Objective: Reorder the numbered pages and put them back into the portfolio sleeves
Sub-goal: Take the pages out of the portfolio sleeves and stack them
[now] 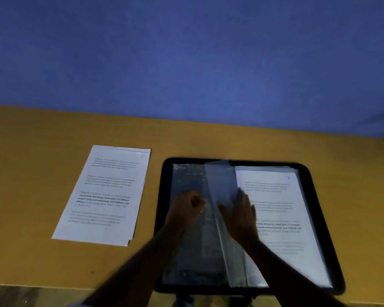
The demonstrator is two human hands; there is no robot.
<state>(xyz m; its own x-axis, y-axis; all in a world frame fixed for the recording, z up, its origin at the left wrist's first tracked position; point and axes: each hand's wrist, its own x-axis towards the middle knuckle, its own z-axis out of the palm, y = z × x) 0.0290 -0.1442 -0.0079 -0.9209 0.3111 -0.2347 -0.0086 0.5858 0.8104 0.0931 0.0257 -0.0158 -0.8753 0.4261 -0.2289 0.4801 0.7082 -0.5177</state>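
A black portfolio (315, 196) lies open on the yellow table (31, 173). Its left side shows an empty clear sleeve (186, 178). On its right side lies a printed page (279, 209) in a sleeve, with a small number at its top right corner. A clear sleeve (220, 180) stands lifted at the spine. My right hand (239, 216) lies with fingers spread against that lifted sleeve and the page edge. My left hand (186, 209) is curled in a fist over the left sleeve; blur hides whether it pinches anything. A stack of loose pages (104, 193) lies left of the portfolio.
A blue wall (186, 63) rises directly behind the table's far edge. The table's near edge runs along the bottom of the view, with dark floor (20, 295) below it at the left. The portfolio's near edge overhangs the table front slightly.
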